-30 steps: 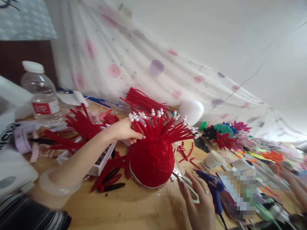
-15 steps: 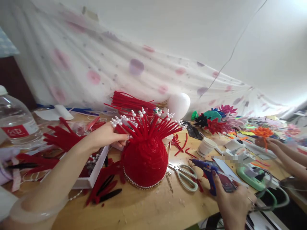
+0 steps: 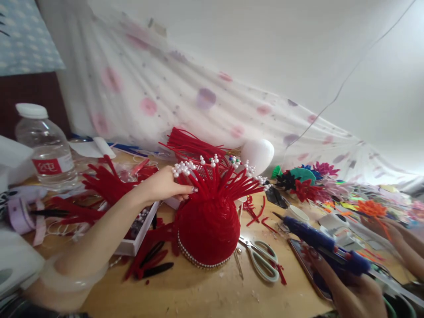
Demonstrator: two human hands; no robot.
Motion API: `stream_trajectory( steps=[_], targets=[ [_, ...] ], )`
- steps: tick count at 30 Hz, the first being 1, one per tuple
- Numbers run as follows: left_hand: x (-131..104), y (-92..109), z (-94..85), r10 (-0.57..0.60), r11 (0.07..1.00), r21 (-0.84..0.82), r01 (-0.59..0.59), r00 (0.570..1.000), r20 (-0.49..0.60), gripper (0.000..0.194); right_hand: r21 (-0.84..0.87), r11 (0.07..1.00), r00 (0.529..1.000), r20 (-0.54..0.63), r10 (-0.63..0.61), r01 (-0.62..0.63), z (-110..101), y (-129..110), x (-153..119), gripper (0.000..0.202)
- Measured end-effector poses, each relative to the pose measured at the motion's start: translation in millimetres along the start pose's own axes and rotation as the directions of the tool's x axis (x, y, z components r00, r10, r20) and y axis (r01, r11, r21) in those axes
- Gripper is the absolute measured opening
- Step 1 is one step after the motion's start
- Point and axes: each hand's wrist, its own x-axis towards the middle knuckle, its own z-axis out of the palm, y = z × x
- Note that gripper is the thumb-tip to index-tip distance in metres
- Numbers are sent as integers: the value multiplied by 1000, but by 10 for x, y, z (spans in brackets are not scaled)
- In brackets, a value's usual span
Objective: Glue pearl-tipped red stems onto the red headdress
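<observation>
A red domed headpiece (image 3: 207, 229) stands on the table, its lower edge trimmed with pearl beads. Red fuzzy stems (image 3: 228, 187) fan out from its top and end in clusters of white beads (image 3: 183, 168). My left hand (image 3: 168, 183) pinches stems at the left of this fan, thumb and fingers closed. On the right, my right hand (image 3: 347, 282) grips a blue hot glue gun (image 3: 311, 234), its nozzle pointing left toward the headpiece but apart from it. Scissors (image 3: 263, 260) with pale handles lie between the headpiece and the glue gun.
A water bottle (image 3: 49, 154) stands at the left near a white box (image 3: 141, 236) of beads and red fuzzy pieces (image 3: 106, 190). A white foam ball (image 3: 257, 155) sits behind. A phone (image 3: 308, 269) lies under the glue gun. Another person's hand (image 3: 380, 227) holds an orange flower (image 3: 372, 207).
My right hand has picked up the glue gun and raised it off the table. My left hand keeps its pinch at the stems. The whole view has shifted.
</observation>
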Motion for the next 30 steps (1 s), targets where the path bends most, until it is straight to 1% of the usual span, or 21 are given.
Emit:
stream_trajectory(
  steps=[1,2,3,4,5,7,8,10,11,12,15,18,23,27,30],
  targets=[
    [1,-4,3,12,1000,3,-12,1000,-4,7,76,997,1000,-1,-25,25,9,-194,-49,39],
    [3,-10,7,27,1000,1,-27,1000,-7,8,131,988,995,40,-90,84,35,-393,-88,35],
    [7,-20,12,43,999,-6,-43,999,-6,8,150,974,977,101,-187,171,75,-586,-113,33],
    [13,-33,16,59,998,-17,-59,998,-3,8,143,950,936,181,-301,278,125,-767,-122,29],
    [22,-50,19,78,996,-32,-77,997,5,8,143,919,880,268,-393,367,183,-928,-115,25],
    [42,-89,19,124,990,-75,-122,992,26,5,143,849,749,413,-518,508,313,-1177,-66,25],
    [52,-107,16,149,985,-99,-145,988,36,3,138,815,683,477,-553,563,382,-1268,-30,26],
    [63,-131,3,196,973,-135,-187,979,56,3,109,760,575,588,-569,640,523,-1394,40,30],
    [64,-134,-5,214,970,-135,-204,975,66,4,88,742,537,634,-557,665,592,-1437,68,32],
    [63,-133,-13,230,968,-122,-220,971,74,5,67,727,512,666,-542,683,657,-1470,90,35],
    [58,-117,-30,274,962,-19,-274,960,64,10,33,681,471,699,-539,731,814,-1523,116,40],
    [70,-117,-28,307,949,62,-308,951,32,14,16,638,449,698,-559,770,893,-1523,104,42],
    [79,-125,-12,312,943,115,-313,950,30,20,-28,648,467,717,-517,761,914,-1504,78,44],
    [60,-100,-16,314,939,138,-316,949,35,20,-56,645,469,733,-492,763,919,-1524,65,44],
    [56,-93,-22,306,941,143,-308,951,35,18,-68,650,483,728,-486,757,928,-1550,48,43]
  ],
)
